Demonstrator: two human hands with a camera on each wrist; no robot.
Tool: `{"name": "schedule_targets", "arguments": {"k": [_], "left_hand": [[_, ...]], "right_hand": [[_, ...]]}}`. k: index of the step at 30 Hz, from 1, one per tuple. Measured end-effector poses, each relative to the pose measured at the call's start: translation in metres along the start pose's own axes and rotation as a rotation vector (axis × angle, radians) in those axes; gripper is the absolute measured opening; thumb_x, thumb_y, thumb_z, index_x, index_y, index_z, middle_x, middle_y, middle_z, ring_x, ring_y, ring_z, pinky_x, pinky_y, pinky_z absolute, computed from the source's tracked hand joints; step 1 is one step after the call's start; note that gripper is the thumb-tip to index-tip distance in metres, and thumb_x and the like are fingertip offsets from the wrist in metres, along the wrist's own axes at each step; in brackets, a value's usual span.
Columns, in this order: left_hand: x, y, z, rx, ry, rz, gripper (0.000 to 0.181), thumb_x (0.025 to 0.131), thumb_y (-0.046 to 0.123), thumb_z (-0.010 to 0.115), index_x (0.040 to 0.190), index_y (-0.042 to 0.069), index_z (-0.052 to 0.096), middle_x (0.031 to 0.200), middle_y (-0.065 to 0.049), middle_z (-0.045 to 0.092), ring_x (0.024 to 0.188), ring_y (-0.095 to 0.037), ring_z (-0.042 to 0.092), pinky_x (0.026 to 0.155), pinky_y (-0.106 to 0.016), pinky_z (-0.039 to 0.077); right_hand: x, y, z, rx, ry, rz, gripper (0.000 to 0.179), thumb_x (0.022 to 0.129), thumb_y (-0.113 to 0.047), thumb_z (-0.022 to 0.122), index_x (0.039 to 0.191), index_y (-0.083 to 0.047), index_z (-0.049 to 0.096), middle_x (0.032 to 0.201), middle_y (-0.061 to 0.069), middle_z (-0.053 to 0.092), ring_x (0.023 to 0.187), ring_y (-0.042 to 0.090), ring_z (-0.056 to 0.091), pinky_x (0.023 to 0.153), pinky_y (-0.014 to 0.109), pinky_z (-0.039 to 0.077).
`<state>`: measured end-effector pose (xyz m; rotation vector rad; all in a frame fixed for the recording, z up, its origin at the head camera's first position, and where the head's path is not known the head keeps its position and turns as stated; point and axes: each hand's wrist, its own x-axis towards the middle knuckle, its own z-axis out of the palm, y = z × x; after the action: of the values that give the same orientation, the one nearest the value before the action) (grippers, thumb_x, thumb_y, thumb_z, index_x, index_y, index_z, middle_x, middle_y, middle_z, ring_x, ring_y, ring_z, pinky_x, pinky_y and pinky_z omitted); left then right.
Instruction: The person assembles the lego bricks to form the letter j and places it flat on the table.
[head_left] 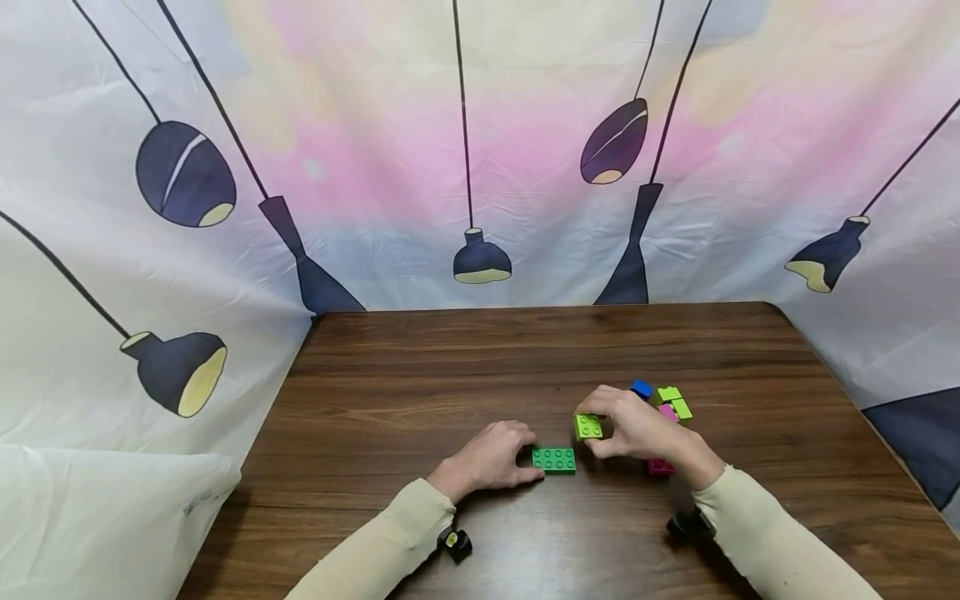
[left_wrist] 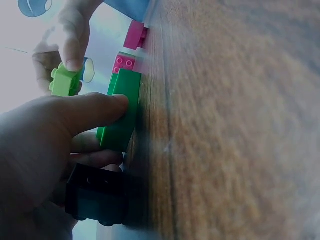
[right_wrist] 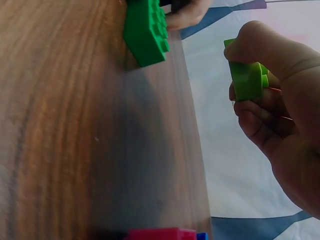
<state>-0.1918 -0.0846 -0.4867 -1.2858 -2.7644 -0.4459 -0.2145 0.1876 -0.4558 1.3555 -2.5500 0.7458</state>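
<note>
On the tabletop lies a green 2x4 toy brick (head_left: 553,461), studs up. My left hand (head_left: 487,457) holds its left end, with the thumb (left_wrist: 107,109) against the near side and fingers behind. My right hand (head_left: 626,425) pinches a lime green brick (head_left: 588,427) between thumb and fingers, raised above the table just to the right of and beyond the green one. The right wrist view shows this lime brick (right_wrist: 246,80) apart from the green brick (right_wrist: 145,32). A dark block (left_wrist: 95,195) shows close by my left hand in the left wrist view; from the head it is hidden.
Right of my right hand lie loose bricks: a blue one (head_left: 641,389), lime green ones (head_left: 670,395), a pink one (head_left: 667,412) and a dark pink one (head_left: 661,467). They stand on a brown wooden table (head_left: 450,358). A lamp-patterned cloth (head_left: 397,167) hangs behind it.
</note>
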Motion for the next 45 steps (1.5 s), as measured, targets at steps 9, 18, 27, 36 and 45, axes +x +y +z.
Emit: {"name": "schedule_targets", "arguments": {"k": [9,18,27,36,45], "left_hand": [[0.000,0.000,0.002,-0.023,-0.008,-0.012,0.033,0.082,0.042,0.076,0.099,0.015,0.071,0.090,0.007,0.065,0.078,-0.004,0.058,0.069,-0.020,0.049],[-0.001,-0.001,0.003,-0.020,-0.006,-0.009,0.032,0.082,0.043,0.076,0.097,0.015,0.070,0.088,0.008,0.064,0.076,-0.003,0.056,0.068,-0.020,0.048],[0.001,-0.003,0.003,-0.021,0.016,0.006,0.032,0.081,0.042,0.077,0.095,0.014,0.070,0.087,0.007,0.064,0.074,-0.002,0.054,0.066,-0.019,0.048],[0.002,-0.003,0.002,-0.023,0.020,0.007,0.032,0.080,0.041,0.077,0.095,0.014,0.070,0.088,0.006,0.065,0.077,-0.004,0.057,0.069,-0.021,0.050],[0.003,-0.003,0.003,-0.031,0.016,-0.006,0.032,0.080,0.041,0.078,0.097,0.014,0.070,0.089,0.006,0.066,0.076,-0.004,0.057,0.068,-0.020,0.049]], "right_hand": [[0.001,-0.004,0.012,0.017,-0.026,-0.025,0.030,0.074,-0.020,0.076,0.103,-0.012,0.070,0.099,-0.006,0.066,0.093,0.008,0.059,0.078,0.028,0.053],[0.000,-0.007,0.019,0.036,-0.073,0.012,0.033,0.075,-0.021,0.076,0.105,-0.009,0.070,0.099,-0.006,0.065,0.092,0.006,0.058,0.077,0.027,0.052],[-0.001,-0.010,0.025,0.048,-0.115,0.023,0.033,0.076,-0.022,0.076,0.105,-0.007,0.070,0.098,-0.006,0.065,0.090,0.005,0.057,0.077,0.027,0.052],[-0.002,-0.010,0.030,0.033,-0.143,0.039,0.032,0.077,-0.024,0.075,0.105,-0.009,0.069,0.098,-0.007,0.064,0.089,0.004,0.056,0.076,0.026,0.051],[-0.004,-0.009,0.034,0.037,-0.136,0.040,0.031,0.077,-0.024,0.075,0.104,-0.010,0.069,0.095,-0.008,0.062,0.086,0.003,0.054,0.074,0.024,0.049]]}}
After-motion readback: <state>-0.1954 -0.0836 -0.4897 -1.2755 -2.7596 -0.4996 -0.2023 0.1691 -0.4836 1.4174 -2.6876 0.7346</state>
